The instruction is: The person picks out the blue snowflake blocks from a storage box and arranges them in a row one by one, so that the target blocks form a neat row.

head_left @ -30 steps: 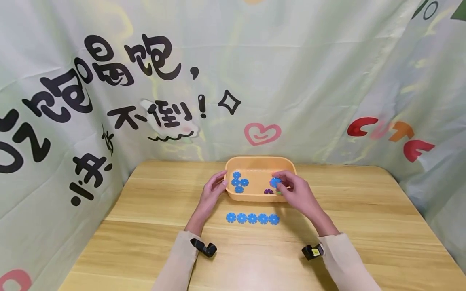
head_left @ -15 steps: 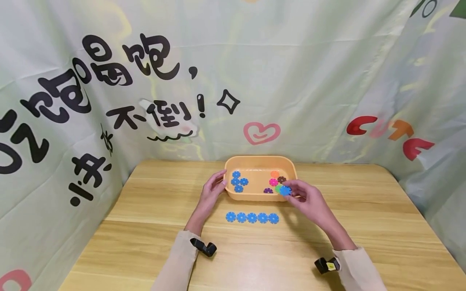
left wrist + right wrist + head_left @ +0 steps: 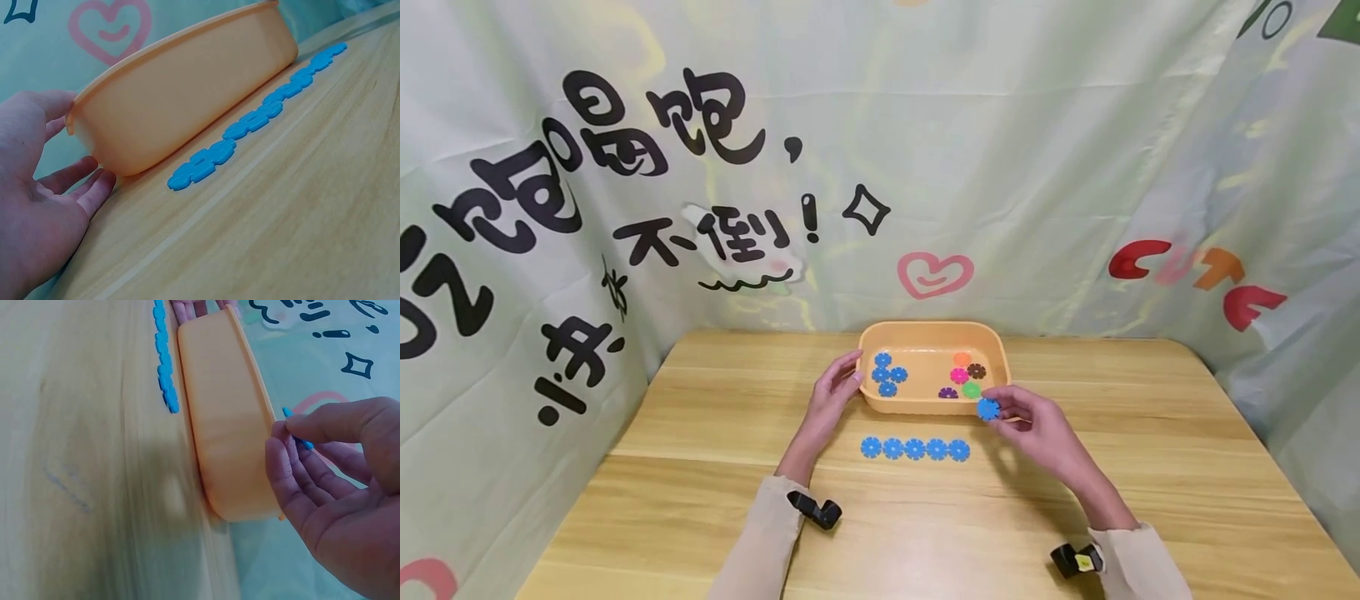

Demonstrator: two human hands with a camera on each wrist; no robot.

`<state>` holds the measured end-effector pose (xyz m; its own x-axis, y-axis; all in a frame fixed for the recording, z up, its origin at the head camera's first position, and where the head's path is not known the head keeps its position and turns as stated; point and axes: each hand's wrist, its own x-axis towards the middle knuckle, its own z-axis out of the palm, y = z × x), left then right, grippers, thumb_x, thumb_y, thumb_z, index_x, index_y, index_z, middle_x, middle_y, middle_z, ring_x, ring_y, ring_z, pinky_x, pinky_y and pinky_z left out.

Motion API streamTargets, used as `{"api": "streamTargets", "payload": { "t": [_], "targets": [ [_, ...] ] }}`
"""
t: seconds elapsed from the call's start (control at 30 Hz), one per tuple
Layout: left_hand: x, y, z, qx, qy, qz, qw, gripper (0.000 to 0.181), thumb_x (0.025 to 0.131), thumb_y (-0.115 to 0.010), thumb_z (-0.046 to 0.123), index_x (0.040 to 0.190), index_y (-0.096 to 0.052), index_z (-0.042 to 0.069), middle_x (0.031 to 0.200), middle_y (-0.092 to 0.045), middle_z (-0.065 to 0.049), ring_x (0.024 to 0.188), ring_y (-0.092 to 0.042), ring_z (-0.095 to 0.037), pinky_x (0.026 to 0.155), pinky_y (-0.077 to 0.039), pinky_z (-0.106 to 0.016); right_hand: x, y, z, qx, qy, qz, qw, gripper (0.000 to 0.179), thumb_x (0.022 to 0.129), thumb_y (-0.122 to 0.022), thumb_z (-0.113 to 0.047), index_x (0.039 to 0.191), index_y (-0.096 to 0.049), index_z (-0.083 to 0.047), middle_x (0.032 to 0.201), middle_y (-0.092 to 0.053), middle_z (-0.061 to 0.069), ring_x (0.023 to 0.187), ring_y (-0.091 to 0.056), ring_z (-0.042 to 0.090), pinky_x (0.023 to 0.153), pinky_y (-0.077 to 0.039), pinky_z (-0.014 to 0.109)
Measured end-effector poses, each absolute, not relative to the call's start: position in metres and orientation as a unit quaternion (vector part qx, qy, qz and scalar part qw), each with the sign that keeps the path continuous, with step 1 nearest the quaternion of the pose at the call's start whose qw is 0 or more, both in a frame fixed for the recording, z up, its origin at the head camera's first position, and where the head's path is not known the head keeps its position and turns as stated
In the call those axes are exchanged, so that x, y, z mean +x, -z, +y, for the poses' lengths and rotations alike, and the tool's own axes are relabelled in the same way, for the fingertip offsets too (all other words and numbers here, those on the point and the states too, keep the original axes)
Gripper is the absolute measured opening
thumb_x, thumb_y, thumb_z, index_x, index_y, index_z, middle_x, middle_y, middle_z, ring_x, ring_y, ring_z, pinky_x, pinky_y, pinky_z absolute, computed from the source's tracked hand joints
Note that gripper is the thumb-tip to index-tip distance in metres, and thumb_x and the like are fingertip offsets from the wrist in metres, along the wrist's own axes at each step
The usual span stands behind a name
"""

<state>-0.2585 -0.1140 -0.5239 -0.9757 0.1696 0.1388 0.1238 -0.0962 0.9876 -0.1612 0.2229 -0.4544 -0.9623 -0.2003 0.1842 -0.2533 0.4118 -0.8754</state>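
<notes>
In the head view my right hand (image 3: 1037, 425) pinches a blue notched snowflake disc (image 3: 988, 409) between thumb and fingertips, at the near right corner of the orange plastic bin (image 3: 925, 407). Edge-on, the same disc (image 3: 307, 444) shows between the fingers in the right wrist view. My left hand (image 3: 827, 404) rests its relaxed fingertips against the bin's left end; the left wrist view shows the fingers (image 3: 87, 181) at its wall and rim. On the table before the bin lies a straight row of several blue discs (image 3: 915, 450), edge to edge.
Inside the bin, several blue discs (image 3: 883, 375) lie at the left. At the right are single orange, brown (image 3: 976, 371), pink, purple and green (image 3: 972, 390) discs. A printed cloth (image 3: 1045, 167) hangs behind the wooden table (image 3: 700, 467).
My right hand has drawn the blue disc from over the bin's right side toward me and to the right, uncovering the coloured discs there. The left hand stays at the bin.
</notes>
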Motion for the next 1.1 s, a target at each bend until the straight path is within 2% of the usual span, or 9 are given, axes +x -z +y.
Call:
{"api": "streamTargets", "payload": {
  "t": [0.23,0.37,0.53,0.83,1.1],
  "targets": [
    [-0.26,0.523,-0.114,0.11,-0.731,0.674,0.01,0.044,0.105,-0.062,0.024,0.147,-0.055,0.014,0.148,-0.052,-0.014,0.134,-0.053,-0.031,0.101,-0.053,-0.03,-0.161,0.458,0.221,0.15,-0.501,-0.852,-0.01,0.031,0.089,-0.072,0.009,0.119,-0.068,0.002,0.098,-0.071,0.011,0.087,-0.069,0.032,0.072,-0.062,0.03],
    [-0.26,0.524,-0.114,0.11,-0.733,0.672,0.01,0.045,0.104,-0.063,0.025,0.147,-0.055,0.013,0.147,-0.053,-0.014,0.134,-0.053,-0.031,0.101,-0.053,-0.03,-0.162,0.463,0.222,0.164,-0.487,-0.858,-0.027,0.031,0.088,-0.072,0.01,0.118,-0.068,0.005,0.096,-0.07,0.01,0.085,-0.068,0.026,0.068,-0.062,0.03],
    [-0.259,0.524,-0.114,0.112,-0.735,0.668,0.015,0.044,0.105,-0.062,0.024,0.147,-0.056,0.014,0.148,-0.052,-0.014,0.134,-0.053,-0.031,0.101,-0.053,-0.03,-0.161,0.467,0.224,0.165,-0.459,-0.871,-0.049,0.03,0.087,-0.073,0.01,0.115,-0.068,0.005,0.093,-0.068,0.008,0.082,-0.064,0.018,0.067,-0.06,0.025],
    [-0.259,0.524,-0.114,0.105,-0.734,0.671,0.012,0.04,0.105,-0.061,0.021,0.145,-0.057,0.016,0.146,-0.054,-0.012,0.133,-0.054,-0.029,0.101,-0.053,-0.03,-0.161,0.474,0.224,0.178,-0.437,-0.878,-0.086,0.028,0.086,-0.074,0.008,0.113,-0.068,0.003,0.091,-0.066,0.006,0.08,-0.059,0.018,0.067,-0.057,0.025],
    [-0.259,0.523,-0.113,0.105,-0.735,0.67,0.016,0.042,0.105,-0.061,0.021,0.146,-0.056,0.014,0.147,-0.053,-0.013,0.134,-0.053,-0.03,0.102,-0.053,-0.03,-0.161,0.476,0.225,0.179,-0.412,-0.89,-0.079,0.025,0.085,-0.079,0.003,0.108,-0.07,-0.001,0.092,-0.066,0.004,0.082,-0.058,0.018,0.068,-0.054,0.025]
  ]
}}
